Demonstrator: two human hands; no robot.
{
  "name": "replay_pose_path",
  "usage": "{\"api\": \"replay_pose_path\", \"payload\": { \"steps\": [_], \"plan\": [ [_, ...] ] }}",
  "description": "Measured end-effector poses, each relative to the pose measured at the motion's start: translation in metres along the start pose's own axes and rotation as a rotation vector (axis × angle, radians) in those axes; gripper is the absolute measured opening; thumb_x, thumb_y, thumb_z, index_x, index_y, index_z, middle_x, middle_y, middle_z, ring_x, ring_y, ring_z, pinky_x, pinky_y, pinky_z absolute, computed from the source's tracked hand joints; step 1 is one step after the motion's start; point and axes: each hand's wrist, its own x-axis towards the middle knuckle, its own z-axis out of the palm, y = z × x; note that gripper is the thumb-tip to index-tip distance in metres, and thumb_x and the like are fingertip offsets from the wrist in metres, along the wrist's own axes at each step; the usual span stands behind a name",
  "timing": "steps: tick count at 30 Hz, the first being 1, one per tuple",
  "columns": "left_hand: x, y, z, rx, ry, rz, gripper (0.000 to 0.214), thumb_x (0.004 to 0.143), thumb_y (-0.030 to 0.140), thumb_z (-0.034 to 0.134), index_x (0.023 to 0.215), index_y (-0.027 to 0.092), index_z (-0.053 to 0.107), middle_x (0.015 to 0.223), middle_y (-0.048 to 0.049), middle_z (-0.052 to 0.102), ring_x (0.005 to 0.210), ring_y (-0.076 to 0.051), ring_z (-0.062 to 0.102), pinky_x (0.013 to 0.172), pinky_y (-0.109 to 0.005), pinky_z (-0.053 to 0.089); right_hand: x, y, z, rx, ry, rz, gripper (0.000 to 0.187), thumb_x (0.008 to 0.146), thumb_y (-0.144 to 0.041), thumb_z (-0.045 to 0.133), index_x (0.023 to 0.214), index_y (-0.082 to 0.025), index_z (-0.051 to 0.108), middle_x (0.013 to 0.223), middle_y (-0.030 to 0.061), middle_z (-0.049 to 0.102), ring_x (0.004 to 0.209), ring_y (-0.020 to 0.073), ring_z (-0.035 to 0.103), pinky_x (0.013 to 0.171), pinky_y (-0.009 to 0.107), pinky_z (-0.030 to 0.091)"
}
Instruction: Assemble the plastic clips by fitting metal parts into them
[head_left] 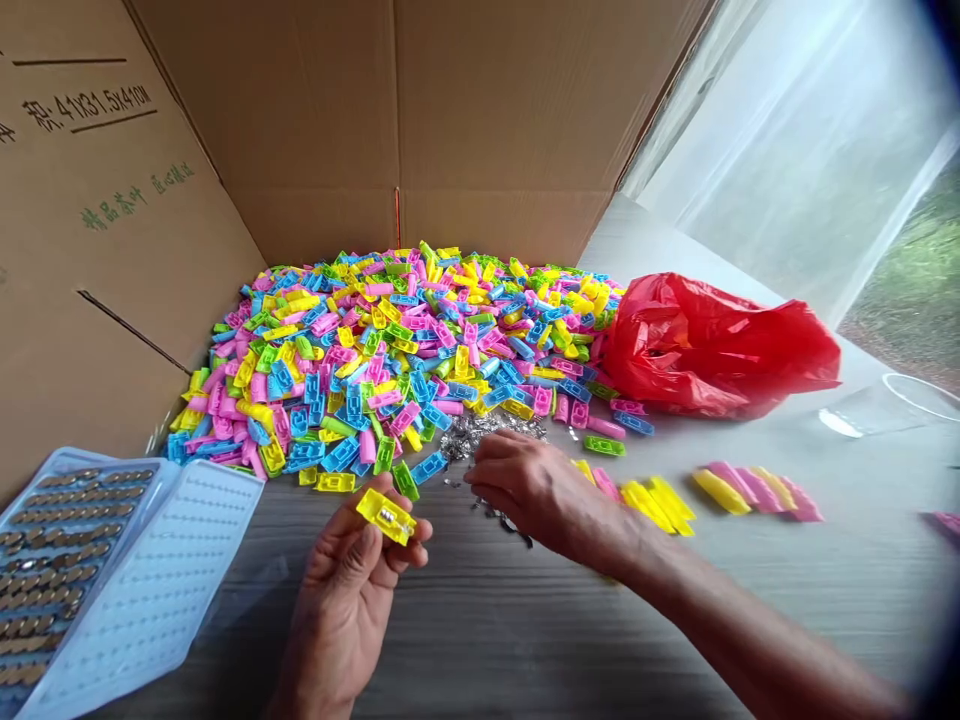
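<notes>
Between the thumb and fingers of my left hand [352, 580] is a yellow plastic half-shell [386, 516], its hollow side up with a small shiny metal piece inside. My right hand [529, 490] reaches down over a heap of small silvery metal pieces [484, 437], with some darker ones [517, 530] by the palm. Its fingers are bent and close together, and their tips touch or hover at the heap; whether they pinch a piece is hidden. Behind both hands spreads a big pile of pink, blue, yellow and green plastic shells [390, 340].
Cardboard walls [480, 110] stand behind and left of the pile. At left, a blue tray [172, 560] holds rows of button cells [60, 550]. A red plastic bag [720, 350] and a clear cup [885, 405] are at right, near yellow shells [660, 505] and a pink-and-yellow row [757, 490].
</notes>
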Motion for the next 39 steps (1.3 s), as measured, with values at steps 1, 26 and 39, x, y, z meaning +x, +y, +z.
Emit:
{"api": "replay_pose_path", "payload": {
  "steps": [1, 26, 39],
  "plan": [
    [0.0, 0.0, -0.001, 0.0, 0.003, 0.001, 0.024, 0.07, 0.021, 0.078, 0.094, 0.025, 0.077, 0.084, -0.0044, 0.078, 0.073, -0.021, 0.073, 0.062, -0.024, 0.058, 0.005, 0.001, 0.005, -0.014, -0.017, -0.014, 0.028, 0.092, -0.016, 0.05, 0.069, -0.017, 0.066, 0.072, 0.0042, 0.061, 0.069, 0.0159, 0.054, 0.064, 0.027, 0.042],
    [-0.006, 0.002, -0.002, -0.096, -0.109, -0.054, 0.021, 0.076, 0.021, 0.073, 0.096, 0.024, 0.076, 0.087, -0.0045, 0.075, 0.074, -0.02, 0.071, 0.061, -0.024, 0.055, 0.007, -0.01, 0.01, 0.815, 0.276, 0.291, 0.008, 0.079, -0.019, 0.061, 0.072, -0.018, 0.064, 0.063, 0.0008, 0.063, 0.055, 0.0126, 0.053, 0.052, 0.024, 0.041],
    [-0.019, -0.005, 0.036, -0.126, -0.308, -0.116, 0.024, 0.075, 0.027, 0.073, 0.099, 0.022, 0.075, 0.086, -0.0039, 0.074, 0.082, -0.02, 0.066, 0.065, -0.026, 0.054, -0.029, -0.044, 0.019, 1.882, 0.49, 0.348, 0.01, 0.067, -0.02, 0.078, 0.071, -0.02, 0.069, 0.072, -0.0004, 0.067, 0.06, 0.0119, 0.062, 0.057, 0.025, 0.051]
  ]
}}
